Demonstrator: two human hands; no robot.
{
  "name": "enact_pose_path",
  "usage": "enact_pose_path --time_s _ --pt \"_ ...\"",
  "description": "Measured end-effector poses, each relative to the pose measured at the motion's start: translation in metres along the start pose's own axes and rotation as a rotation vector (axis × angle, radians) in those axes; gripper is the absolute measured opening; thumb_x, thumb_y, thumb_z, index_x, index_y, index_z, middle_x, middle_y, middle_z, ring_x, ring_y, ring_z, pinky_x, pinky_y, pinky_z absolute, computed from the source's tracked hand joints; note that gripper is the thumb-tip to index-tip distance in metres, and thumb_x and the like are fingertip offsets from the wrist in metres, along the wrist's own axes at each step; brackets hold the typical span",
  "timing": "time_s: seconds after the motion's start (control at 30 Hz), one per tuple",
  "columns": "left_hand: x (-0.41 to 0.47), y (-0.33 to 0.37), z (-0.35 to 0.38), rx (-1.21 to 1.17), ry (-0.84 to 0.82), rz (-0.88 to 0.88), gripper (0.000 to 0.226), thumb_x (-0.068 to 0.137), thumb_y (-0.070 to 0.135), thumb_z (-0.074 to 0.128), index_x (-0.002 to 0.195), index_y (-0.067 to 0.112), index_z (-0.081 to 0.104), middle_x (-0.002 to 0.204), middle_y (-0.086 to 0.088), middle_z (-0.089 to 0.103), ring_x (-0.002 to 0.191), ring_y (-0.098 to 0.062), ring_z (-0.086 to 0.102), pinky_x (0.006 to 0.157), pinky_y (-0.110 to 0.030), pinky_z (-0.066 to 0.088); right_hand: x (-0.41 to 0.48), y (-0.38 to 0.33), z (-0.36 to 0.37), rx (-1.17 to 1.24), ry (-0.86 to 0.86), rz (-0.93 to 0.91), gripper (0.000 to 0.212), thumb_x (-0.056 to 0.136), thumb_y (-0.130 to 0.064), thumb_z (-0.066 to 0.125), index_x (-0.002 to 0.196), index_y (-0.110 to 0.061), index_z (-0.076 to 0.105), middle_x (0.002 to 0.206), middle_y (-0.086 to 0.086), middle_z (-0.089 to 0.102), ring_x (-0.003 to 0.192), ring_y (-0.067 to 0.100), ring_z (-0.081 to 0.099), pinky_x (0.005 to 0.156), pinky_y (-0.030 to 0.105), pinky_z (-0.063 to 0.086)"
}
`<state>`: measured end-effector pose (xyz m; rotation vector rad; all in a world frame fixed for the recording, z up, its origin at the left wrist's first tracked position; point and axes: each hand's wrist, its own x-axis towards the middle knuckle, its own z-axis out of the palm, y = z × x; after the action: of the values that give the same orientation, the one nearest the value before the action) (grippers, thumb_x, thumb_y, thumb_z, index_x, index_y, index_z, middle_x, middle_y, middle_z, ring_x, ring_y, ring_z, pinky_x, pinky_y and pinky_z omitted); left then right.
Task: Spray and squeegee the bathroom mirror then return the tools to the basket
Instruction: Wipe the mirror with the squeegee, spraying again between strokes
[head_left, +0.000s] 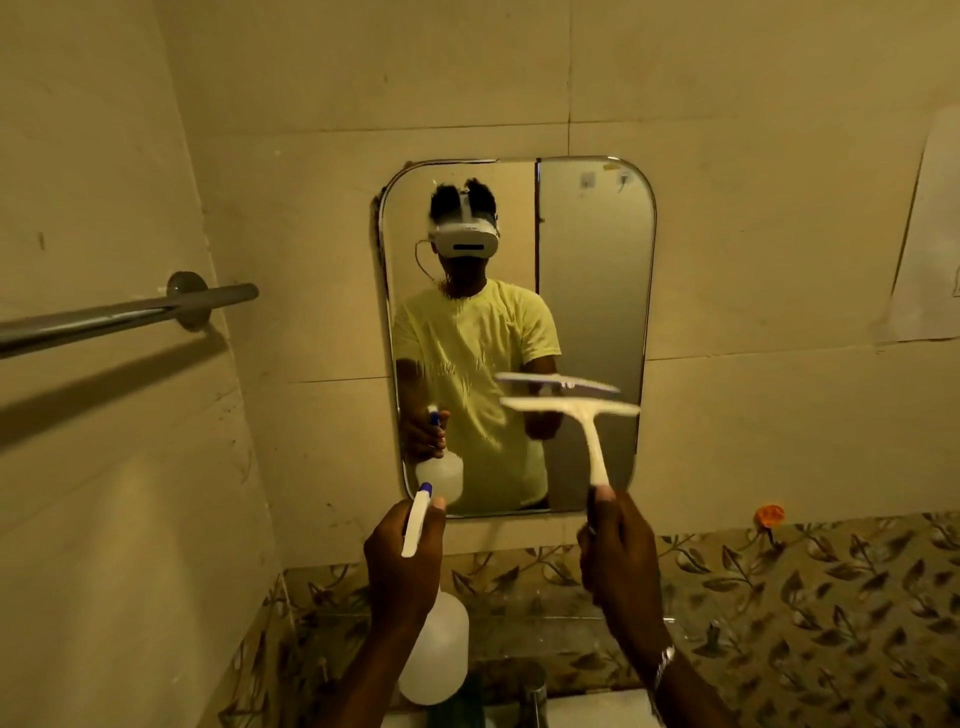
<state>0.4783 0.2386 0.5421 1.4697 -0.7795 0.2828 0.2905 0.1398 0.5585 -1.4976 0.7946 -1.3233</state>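
Hands raised before a wall-mounted bathroom mirror (592, 291): the left hand (402, 566) has its fingers clenched around the trigger head of a white spray bottle (435, 657), blue nozzle aimed at the glass, which carries streaks of spray. The right hand (621, 556) grips the handle of a white squeegee (587, 426), its blade level and close to the mirror's lower right. A metal towel bar (119, 317) juts from the left wall.

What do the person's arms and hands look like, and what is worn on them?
Both forearms are bare, with no sleeves and no gloves. The left hand wears nothing that I can see. Below the right hand, the wrist carries a silver metal-link wristwatch. No rings or markings are visible.
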Motion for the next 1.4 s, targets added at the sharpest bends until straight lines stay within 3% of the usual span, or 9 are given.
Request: enact_pose_path --time_s 0.27,0.47,0.7,0.8,0.87,1.0,1.13,1.27,1.4 --pt "0.009 0.005 -0.005 -0.025 0.005 0.069 0.011 0.089 0.017 0.072 0.082 0.008 0.072 0.067 0.001 0.069 0.065 -0.011 0.068 0.056 -0.011 0.051 0.094 -0.163 0.052 0.033 -0.013 -0.378 0.035 0.109 -0.043 0.039 0.108 -0.015 0.059 0.076 -0.006 0.059 0.059 0.009 0.057 0.048 0.020 0.047" --pt "0.014 0.001 -0.008 -0.016 0.014 0.059 0.013 0.090 0.018 0.072 0.078 0.016 0.070 0.062 0.004 0.067 0.065 -0.012 0.067 0.051 -0.030 0.056 0.128 -0.207 0.092 -0.035 0.030 -0.420 0.044 0.108 -0.049 0.035 0.109 -0.014 0.062 0.095 0.008 0.071 0.086 0.027 0.071 0.076 0.052 0.063" --pt "0.022 -0.004 -0.009 -0.020 -0.005 0.055 0.013 0.090 0.028 0.070 0.079 0.020 0.068 0.063 0.003 0.067 0.066 -0.011 0.067 0.052 -0.029 0.057 0.135 -0.208 0.121 0.017 0.050 -0.381 0.053 0.103 -0.060 0.033 0.113 -0.016 0.062 0.100 0.007 0.075 0.088 0.025 0.074 0.076 0.050 0.064" --pt "0.024 -0.002 -0.007 -0.039 -0.007 0.072 0.014 0.088 0.031 0.067 0.080 0.020 0.067 0.065 0.009 0.066 0.070 -0.005 0.068 0.052 -0.013 0.052 0.124 -0.177 0.125 -0.017 0.082 -0.351 0.054 0.100 -0.068 0.030 0.111 -0.026 0.061 0.093 0.003 0.073 0.082 0.021 0.074 0.072 0.048 0.064" --pt "0.025 -0.004 -0.006 -0.033 -0.011 0.108 0.009 0.088 0.022 0.070 0.082 0.016 0.069 0.067 0.011 0.066 0.074 0.000 0.068 0.055 -0.009 0.051 0.098 -0.129 0.120 -0.072 0.091 -0.341 0.046 0.102 -0.066 0.032 0.108 -0.031 0.061 0.086 0.002 0.069 0.073 0.009 0.068 0.063 0.035 0.062" --pt "0.026 -0.010 -0.005 -0.047 -0.003 0.072 0.011 0.090 0.021 0.070 0.085 0.010 0.072 0.070 0.006 0.069 0.075 -0.001 0.068 0.057 -0.008 0.051 0.022 -0.015 0.097 -0.056 0.019 -0.185 0.044 0.101 -0.056 0.035 0.108 -0.023 0.063 0.071 0.005 0.062 0.052 0.009 0.054 0.043 0.022 0.043" --pt "0.025 -0.010 -0.005 -0.073 -0.027 0.046 0.016 0.091 0.023 0.068 0.086 0.009 0.072 0.070 0.004 0.069 0.070 -0.007 0.068 0.055 -0.012 0.051 -0.031 0.068 0.087 -0.160 0.014 0.059 0.056 0.091 -0.066 0.031 0.102 -0.021 0.062 0.073 0.001 0.063 0.067 0.018 0.064 0.061 0.045 0.056" --pt "0.021 -0.010 -0.008 -0.073 -0.027 0.051 0.025 0.089 0.034 0.064 0.085 0.011 0.071 0.069 0.003 0.069 0.070 -0.008 0.069 0.054 -0.011 0.051 -0.064 0.120 0.081 -0.201 0.069 0.228 0.096 0.066 -0.102 0.012 0.098 -0.029 0.064 0.081 -0.006 0.066 0.084 0.022 0.067 0.067 0.026 0.049" --pt "0.017 -0.012 -0.012 -0.056 -0.015 0.039 0.030 0.087 0.041 0.062 0.083 0.013 0.070 0.067 0.003 0.068 0.067 -0.010 0.067 0.052 -0.013 0.051 -0.071 0.147 0.076 -0.176 0.092 0.333 0.128 0.051 -0.110 0.011 0.115 -0.018 0.073 0.103 0.009 0.075 0.101 0.030 0.068 0.088 0.039 0.053"
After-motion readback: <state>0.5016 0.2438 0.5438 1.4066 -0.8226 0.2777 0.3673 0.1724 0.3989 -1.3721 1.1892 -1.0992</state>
